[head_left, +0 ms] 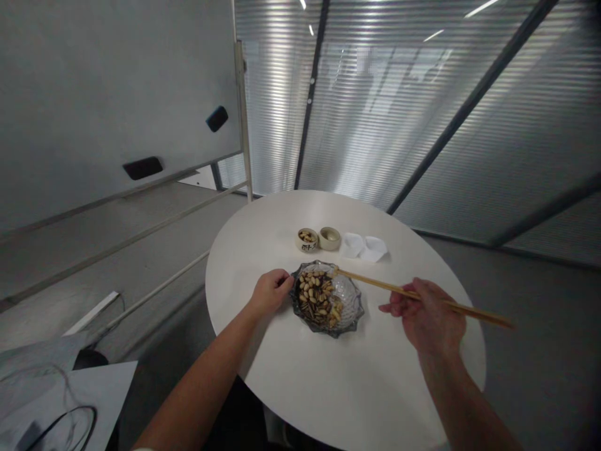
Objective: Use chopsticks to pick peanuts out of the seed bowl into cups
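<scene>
A scalloped glass bowl stands on the round white table. Pistachios, dark striped seeds and yellowish pieces fill mostly its left and lower part. My left hand is closed on the bowl's left rim, thumb and fingers pinching the edge. In my right hand, to the right of the bowl, is a pair of wooden chopsticks pointing left. Their tips are close together over the bowl's far rim; a small pale bit may be between them, but I cannot tell.
Behind the bowl are a small cup of nuts, a beige cup with something pale inside, and a white two-part dish. A whiteboard on a frame stands left; a ribbed translucent wall rises behind.
</scene>
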Motion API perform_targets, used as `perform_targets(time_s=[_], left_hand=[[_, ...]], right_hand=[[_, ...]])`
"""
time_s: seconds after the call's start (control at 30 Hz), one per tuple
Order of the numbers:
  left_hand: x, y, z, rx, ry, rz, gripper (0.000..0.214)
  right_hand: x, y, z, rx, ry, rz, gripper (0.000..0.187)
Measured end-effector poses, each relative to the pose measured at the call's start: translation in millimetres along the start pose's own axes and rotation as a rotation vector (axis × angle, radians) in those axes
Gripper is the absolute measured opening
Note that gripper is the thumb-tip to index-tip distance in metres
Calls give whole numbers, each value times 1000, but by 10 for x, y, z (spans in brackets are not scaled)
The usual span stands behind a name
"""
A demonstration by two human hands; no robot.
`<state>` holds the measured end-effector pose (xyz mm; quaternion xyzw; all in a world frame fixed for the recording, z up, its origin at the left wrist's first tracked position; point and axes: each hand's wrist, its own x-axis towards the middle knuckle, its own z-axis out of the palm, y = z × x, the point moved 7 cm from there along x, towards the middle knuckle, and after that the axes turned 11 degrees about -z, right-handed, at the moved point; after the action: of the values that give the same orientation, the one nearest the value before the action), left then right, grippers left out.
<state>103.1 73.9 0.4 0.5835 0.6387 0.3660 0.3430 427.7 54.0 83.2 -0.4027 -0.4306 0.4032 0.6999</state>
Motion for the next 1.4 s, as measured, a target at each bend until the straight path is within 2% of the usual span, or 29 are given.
perform_targets(time_s=[0.1, 0.2, 0.4, 0.53, 0.63, 0.83, 1.03, 1.23, 1.4], left_hand=[[-3, 7, -2, 6, -2, -2, 32], [-5, 16, -14, 10, -3, -5, 32], [-9, 18, -26, 27, 1, -10, 33], [-10, 5, -29, 27, 7, -20, 33], [-10, 0, -26, 32, 1, -15, 33], [1, -20, -19, 37, 3, -11, 33], [6, -7, -5, 53, -5, 4, 33], [-19, 31, -21, 42, -3, 19, 33], [-17, 24, -20, 45, 0, 2, 34]], right_hand=[[220, 5, 173, 24, -3, -43, 25], [433, 60, 447, 8, 8, -81, 28], [740, 392, 993, -90, -71, -124, 30], [822, 628, 1134, -205, -156, -99, 34], [819, 676, 1159, -272, -225, -115, 38], [720, 469, 1002, -227, -211, -145, 37], [342, 62, 540, -168, -228, -71, 36], [-162, -163, 38, -386, -366, 126, 40], [-325, -196, -103, -539, -455, 195, 43]])
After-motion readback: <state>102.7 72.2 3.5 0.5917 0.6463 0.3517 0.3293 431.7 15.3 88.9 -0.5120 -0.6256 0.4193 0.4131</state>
